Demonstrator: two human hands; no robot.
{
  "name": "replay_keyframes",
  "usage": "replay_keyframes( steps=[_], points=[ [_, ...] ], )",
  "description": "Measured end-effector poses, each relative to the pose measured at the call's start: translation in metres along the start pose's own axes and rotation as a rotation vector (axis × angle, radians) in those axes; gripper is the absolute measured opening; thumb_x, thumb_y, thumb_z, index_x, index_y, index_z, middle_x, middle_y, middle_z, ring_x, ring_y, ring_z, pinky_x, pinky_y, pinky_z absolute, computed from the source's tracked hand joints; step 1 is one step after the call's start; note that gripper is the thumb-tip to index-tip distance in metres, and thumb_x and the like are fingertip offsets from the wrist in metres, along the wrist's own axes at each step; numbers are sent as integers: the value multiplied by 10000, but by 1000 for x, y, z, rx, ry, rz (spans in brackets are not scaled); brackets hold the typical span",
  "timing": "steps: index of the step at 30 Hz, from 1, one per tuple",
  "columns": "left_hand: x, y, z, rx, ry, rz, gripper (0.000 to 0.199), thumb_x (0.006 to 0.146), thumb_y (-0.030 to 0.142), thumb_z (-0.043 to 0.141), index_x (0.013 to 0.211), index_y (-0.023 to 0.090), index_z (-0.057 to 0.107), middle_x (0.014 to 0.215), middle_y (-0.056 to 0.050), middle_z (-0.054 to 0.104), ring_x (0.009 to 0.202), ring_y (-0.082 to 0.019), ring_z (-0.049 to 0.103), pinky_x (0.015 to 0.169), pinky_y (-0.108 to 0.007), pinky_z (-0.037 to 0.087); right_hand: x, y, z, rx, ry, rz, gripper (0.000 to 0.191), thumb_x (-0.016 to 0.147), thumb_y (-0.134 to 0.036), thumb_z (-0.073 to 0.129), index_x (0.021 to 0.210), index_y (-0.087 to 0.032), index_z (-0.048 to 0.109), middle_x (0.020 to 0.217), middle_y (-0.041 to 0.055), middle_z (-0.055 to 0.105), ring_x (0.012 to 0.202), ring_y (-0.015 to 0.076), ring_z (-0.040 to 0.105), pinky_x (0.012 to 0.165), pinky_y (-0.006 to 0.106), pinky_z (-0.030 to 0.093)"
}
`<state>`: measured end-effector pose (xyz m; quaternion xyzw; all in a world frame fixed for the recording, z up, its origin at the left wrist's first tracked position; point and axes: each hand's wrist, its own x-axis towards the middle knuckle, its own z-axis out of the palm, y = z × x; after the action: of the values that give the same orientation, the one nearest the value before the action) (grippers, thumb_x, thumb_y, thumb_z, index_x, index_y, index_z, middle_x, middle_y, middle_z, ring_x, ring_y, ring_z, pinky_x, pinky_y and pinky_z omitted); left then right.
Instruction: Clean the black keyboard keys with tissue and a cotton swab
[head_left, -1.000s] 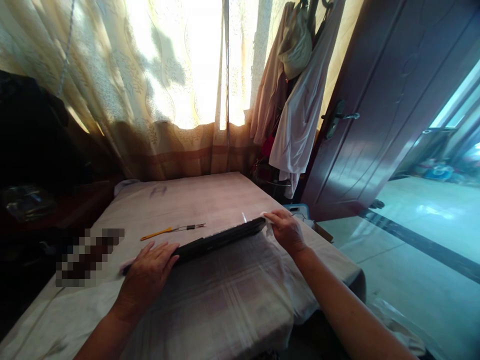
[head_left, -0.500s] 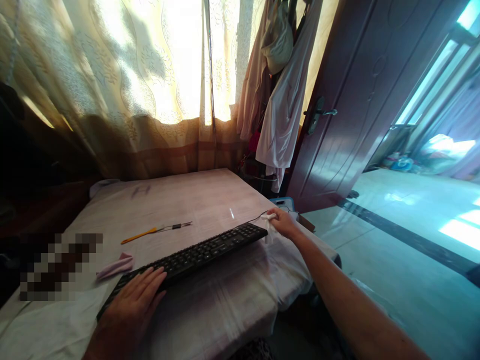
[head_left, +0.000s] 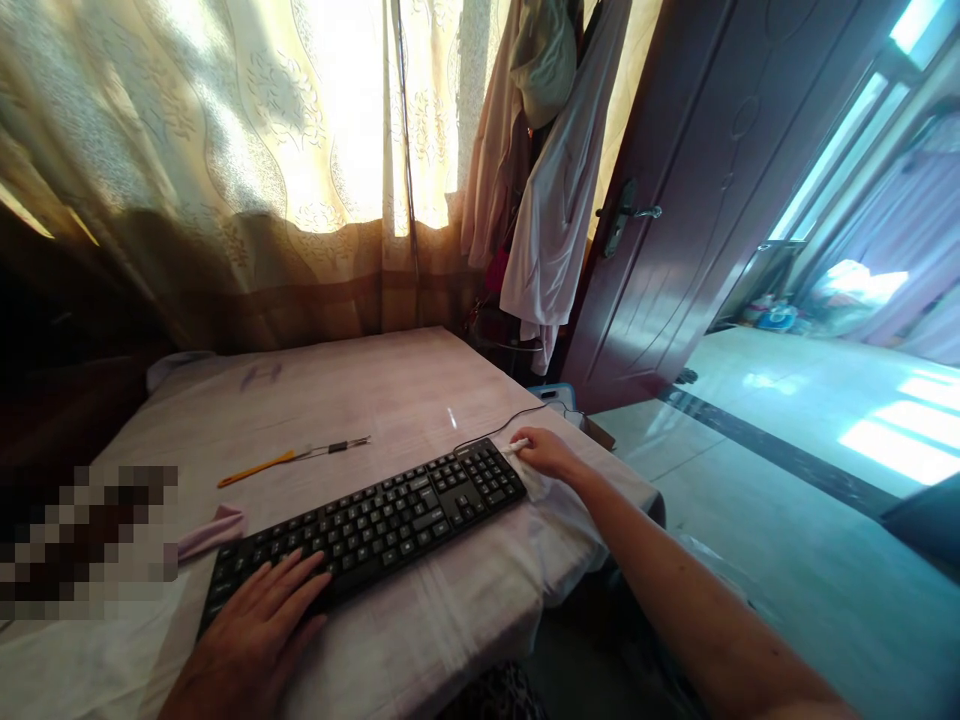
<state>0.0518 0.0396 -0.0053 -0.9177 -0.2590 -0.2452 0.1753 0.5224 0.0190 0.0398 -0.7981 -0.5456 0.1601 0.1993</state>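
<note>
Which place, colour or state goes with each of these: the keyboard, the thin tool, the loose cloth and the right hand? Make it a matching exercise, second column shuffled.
Column 1
1. Keyboard
2. Thin tool
3. Loose cloth
4. Right hand

Column 2
A. Pink, by the keyboard's left end
B. Pinching something white
C. Black, keys up, left hand on it
D. Orange-handled, lying beyond the keyboard

Right pairs: 1-C, 2-D, 3-A, 4-B
</note>
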Motion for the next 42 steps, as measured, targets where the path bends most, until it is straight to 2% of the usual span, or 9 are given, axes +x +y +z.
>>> replay_keyframes(
  steps=[5, 8, 12, 19, 25, 29, 31, 38, 42],
  points=[
    [-1, -34, 7, 13, -114, -188, 690, 823, 708, 509, 1325, 249, 624, 1365, -124, 643, 1223, -356, 613, 1053, -523, 449, 30, -16, 1, -94, -22, 55, 315, 963, -352, 608, 1231, -187, 613, 1257, 89, 621, 1056, 223, 635, 890, 425, 552],
    [-15, -59, 13, 48, -189, -338, 832, 749, 749, 507, 1372, 201, 570, 1439, -186, 563, 1315, -416, 518, 1058, -583, 410, 43, -25, 6, -130, -73, 66, 334, 965, -360, 607, 1258, -202, 597, 1288, 92, 601, 1074, 227, 628, 894, 428, 554],
    [-41, -75, 21, 3, -256, -434, 811, 762, 685, 496, 1450, 257, 457, 1505, -166, 492, 1342, -393, 498, 1049, -570, 425, 47, -28, 12, -152, -147, 52, 324, 962, -357, 612, 1249, -207, 604, 1288, 88, 603, 1075, 226, 628, 891, 419, 553],
    [-53, -69, 28, -101, -268, -391, 889, 750, 613, 614, 1517, 271, 322, 1599, -156, 339, 1430, -422, 376, 1086, -555, 434, 34, -24, 5, -157, -213, 33, 335, 955, -359, 620, 1250, -198, 607, 1292, 87, 602, 1074, 233, 628, 883, 419, 556],
    [-43, -54, 26, -215, -251, -520, 846, 753, 609, 581, 1481, 240, 360, 1615, -173, 296, 1486, -422, 255, 1157, -608, 307, 21, -20, -3, -139, -252, 17, 346, 955, -372, 620, 1245, -184, 605, 1284, 86, 604, 1061, 233, 632, 875, 430, 561],
    [-35, -46, 24, -261, -224, -596, 869, 713, 666, 543, 1442, 210, 417, 1614, -182, 292, 1494, -423, 231, 1178, -610, 258, 11, -16, -6, -118, -224, 12, 200, 889, -189, 632, 1053, -158, 742, 1062, 68, 741, 974, 215, 675, 827, 288, 514],
    [-32, -44, 21, -278, -239, -608, 877, 705, 669, 548, 1439, 204, 426, 1615, -182, 290, 1494, -422, 233, 1182, -605, 251, 6, -14, -6, -101, -207, 9, 262, 816, -93, 593, 980, -156, 787, 957, 59, 778, 923, 203, 691, 760, 229, 479],
    [-29, -42, 18, -288, -225, -613, 894, 690, 674, 557, 1426, 179, 451, 1607, -192, 297, 1484, -432, 250, 1174, -598, 272, -5, -5, -11, -26, -239, 20, 348, 707, -71, 566, 944, -146, 809, 846, 45, 780, 787, 177, 669, 650, 211, 446],
    [-29, -42, 20, -280, -199, -624, 879, 675, 669, 561, 1426, 224, 453, 1607, -154, 317, 1478, -427, 270, 1179, -592, 262, -10, 1, -16, 23, -291, 47, 315, 672, -96, 587, 886, -148, 812, 750, 28, 757, 698, 161, 635, 595, 210, 432]
  ],
)
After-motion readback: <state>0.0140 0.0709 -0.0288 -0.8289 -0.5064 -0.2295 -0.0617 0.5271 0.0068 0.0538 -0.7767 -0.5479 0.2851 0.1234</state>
